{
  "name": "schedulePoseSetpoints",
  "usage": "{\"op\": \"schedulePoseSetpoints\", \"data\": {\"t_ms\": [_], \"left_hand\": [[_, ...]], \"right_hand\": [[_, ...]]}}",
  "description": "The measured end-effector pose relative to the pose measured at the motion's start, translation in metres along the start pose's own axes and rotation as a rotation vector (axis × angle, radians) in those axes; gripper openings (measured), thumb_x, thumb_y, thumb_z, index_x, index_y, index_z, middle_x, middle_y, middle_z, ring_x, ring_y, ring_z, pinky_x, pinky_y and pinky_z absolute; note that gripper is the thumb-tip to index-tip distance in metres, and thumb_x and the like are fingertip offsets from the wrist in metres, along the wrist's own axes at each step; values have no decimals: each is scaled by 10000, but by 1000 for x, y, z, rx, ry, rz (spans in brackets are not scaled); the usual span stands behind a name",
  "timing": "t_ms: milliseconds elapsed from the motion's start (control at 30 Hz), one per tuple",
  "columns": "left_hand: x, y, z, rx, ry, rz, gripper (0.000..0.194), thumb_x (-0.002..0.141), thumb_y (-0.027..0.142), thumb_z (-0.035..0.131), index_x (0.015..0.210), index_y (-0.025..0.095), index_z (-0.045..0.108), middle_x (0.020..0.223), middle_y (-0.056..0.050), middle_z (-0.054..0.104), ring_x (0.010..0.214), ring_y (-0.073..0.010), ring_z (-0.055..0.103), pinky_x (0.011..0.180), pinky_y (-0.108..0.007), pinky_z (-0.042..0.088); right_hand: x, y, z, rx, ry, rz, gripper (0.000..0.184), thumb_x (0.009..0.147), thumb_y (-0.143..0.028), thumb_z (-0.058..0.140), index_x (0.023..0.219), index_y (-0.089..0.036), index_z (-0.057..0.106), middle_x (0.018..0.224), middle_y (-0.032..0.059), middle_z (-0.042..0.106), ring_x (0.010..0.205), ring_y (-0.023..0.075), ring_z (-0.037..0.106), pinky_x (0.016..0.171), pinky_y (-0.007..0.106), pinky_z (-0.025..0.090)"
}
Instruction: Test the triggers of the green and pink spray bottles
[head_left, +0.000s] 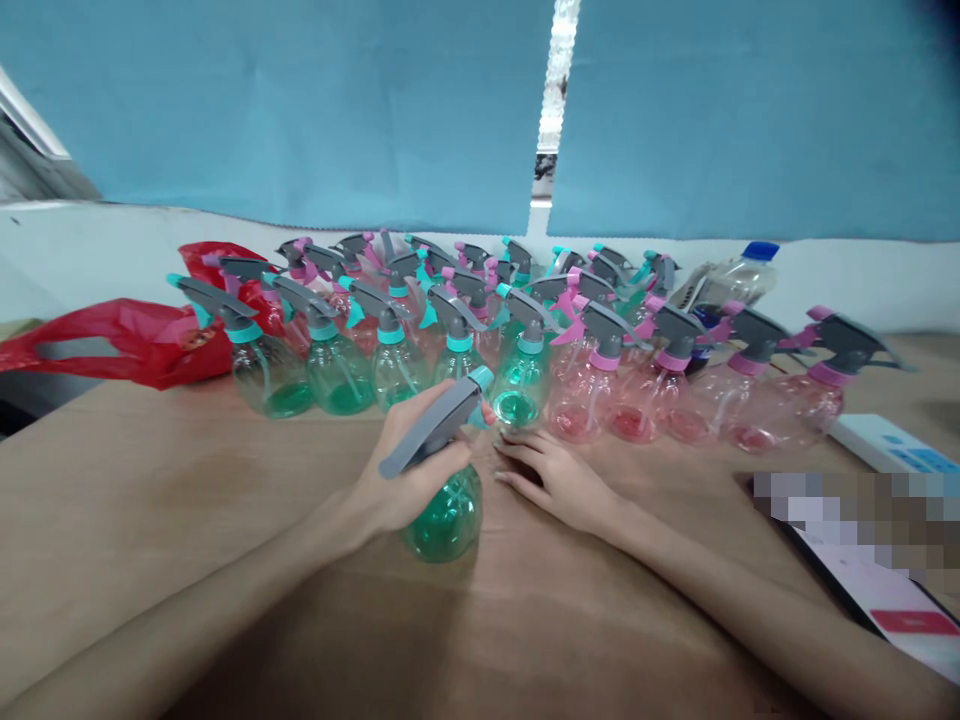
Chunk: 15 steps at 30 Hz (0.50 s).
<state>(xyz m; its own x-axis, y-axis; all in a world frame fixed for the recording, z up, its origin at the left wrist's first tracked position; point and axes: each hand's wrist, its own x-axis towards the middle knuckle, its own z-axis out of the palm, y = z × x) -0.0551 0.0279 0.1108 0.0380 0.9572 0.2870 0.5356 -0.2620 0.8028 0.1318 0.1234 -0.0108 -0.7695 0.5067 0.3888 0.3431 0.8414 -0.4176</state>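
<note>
My left hand is wrapped round the neck of a green spray bottle with a grey and teal trigger head. That bottle is slightly tilted, its nozzle pointing up and right; whether its base touches the table is hard to tell. Resting on the wooden table, my right hand has its fingers stretched out and apart. Its fingertips are close to the base of another green spray bottle in the front row. Pink spray bottles continue that row to the right.
More spray bottles crowd behind the front row. A red plastic bag lies at the left. On the right are a clear bottle with a blue cap, a white box and a device with a lit screen.
</note>
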Motion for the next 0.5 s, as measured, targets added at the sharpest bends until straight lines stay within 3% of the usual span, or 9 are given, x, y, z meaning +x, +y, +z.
{"op": "schedulePoseSetpoints", "data": {"t_ms": [200, 367, 500], "left_hand": [[0, -2, 0, -9, 2, 3, 189, 695, 243, 500, 863, 227, 584, 646, 29, 557, 581, -158, 544, 552, -259, 427], [-2, -5, 1, -66, -5, 4, 138, 719, 220, 500, 837, 216, 572, 788, 9, 609, 665, -154, 571, 616, -272, 467], [-2, -3, 0, -45, -9, 17, 93, 717, 215, 507, 789, 198, 563, 782, 6, 608, 654, -141, 555, 605, -263, 466]], "right_hand": [[-1, 2, 1, 15, -6, 1, 383, 943, -381, 508, 1240, -160, 605, 1266, 132, 624, 1220, 265, 531, 1034, 469, 445], [0, 4, 0, 34, -7, -4, 366, 946, -379, 502, 1231, -177, 611, 1257, 115, 632, 1212, 255, 537, 1034, 462, 446], [0, 5, 0, 58, -2, 0, 333, 949, -346, 502, 1214, -184, 622, 1250, 105, 639, 1205, 242, 544, 1036, 449, 446]]}}
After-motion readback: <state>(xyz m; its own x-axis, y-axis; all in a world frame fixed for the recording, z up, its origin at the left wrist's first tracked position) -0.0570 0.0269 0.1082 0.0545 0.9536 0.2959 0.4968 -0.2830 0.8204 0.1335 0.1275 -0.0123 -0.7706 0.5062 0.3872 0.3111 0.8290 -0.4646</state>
